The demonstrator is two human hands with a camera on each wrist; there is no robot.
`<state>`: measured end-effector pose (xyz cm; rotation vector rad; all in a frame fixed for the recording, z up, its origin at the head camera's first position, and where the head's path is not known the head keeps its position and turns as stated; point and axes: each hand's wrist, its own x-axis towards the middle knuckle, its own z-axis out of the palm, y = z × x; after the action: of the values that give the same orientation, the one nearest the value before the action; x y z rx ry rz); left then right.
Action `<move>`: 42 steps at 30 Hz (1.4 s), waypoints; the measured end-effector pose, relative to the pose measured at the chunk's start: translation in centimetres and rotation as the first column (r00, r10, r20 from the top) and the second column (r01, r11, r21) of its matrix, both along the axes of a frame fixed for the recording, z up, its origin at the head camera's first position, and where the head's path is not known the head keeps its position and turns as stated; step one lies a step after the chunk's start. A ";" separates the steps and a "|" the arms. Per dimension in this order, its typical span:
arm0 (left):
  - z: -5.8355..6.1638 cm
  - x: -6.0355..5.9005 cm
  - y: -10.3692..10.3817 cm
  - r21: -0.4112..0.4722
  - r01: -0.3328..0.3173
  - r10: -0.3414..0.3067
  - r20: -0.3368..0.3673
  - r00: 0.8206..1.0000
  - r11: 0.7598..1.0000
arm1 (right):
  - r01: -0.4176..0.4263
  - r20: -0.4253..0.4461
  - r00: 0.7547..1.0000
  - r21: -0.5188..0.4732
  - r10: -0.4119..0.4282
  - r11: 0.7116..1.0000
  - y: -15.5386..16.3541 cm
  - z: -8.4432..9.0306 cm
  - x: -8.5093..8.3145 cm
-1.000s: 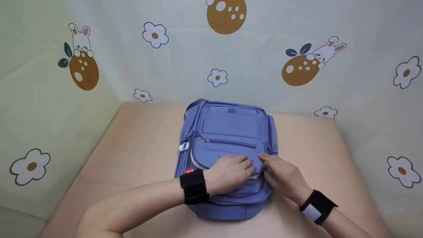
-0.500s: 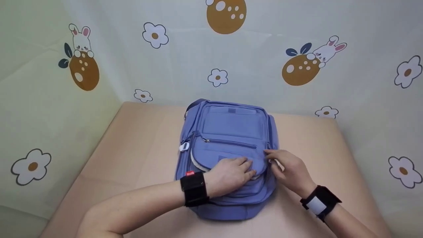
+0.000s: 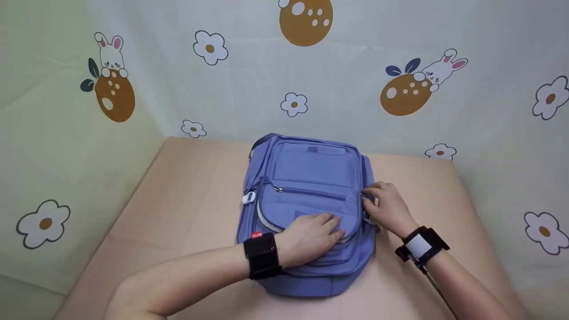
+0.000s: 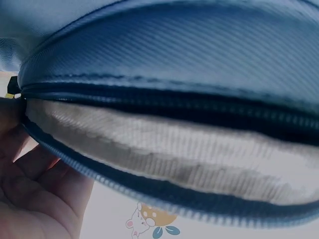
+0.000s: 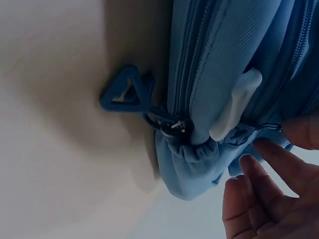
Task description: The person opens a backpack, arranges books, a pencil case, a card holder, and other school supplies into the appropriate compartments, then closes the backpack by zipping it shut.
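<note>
A blue backpack (image 3: 306,209) lies flat at the centre of your tan surface (image 3: 186,213), its top toward 12 o'clock. Your left hand (image 3: 311,235) rests flat on the front pocket, fingers straight and relaxed, holding nothing. Your right hand (image 3: 386,206) sits at the bag's 3 o'clock edge, its grip pinched closed on a zipper pull (image 5: 234,107). The front pocket's zipper gapes, showing pale lining (image 4: 164,149). A triangular blue buckle (image 5: 124,92) lies on the surface beside the bag.
</note>
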<state>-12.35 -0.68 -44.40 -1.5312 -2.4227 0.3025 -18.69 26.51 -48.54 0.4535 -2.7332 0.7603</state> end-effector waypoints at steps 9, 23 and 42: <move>0.1 0.1 0.3 -0.015 0.021 -0.021 -0.053 0.998 1.000 | 0.020 -0.052 0.998 -0.068 -0.024 0.997 -0.2 -0.4 -0.1; -0.6 0.4 0.4 0.016 0.043 -0.039 -0.198 0.980 0.999 | -0.016 -0.199 0.980 0.054 0.027 0.998 0.0 -0.2 1.3; -0.2 0.4 0.2 -0.011 0.022 -0.023 -0.127 0.992 1.000 | -0.125 -0.270 0.946 0.202 0.178 0.972 -0.8 1.3 5.7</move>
<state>-11.97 -0.43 -44.62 -1.4945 -2.3084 0.3957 -12.96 25.66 -47.20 0.7590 -2.5223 0.4373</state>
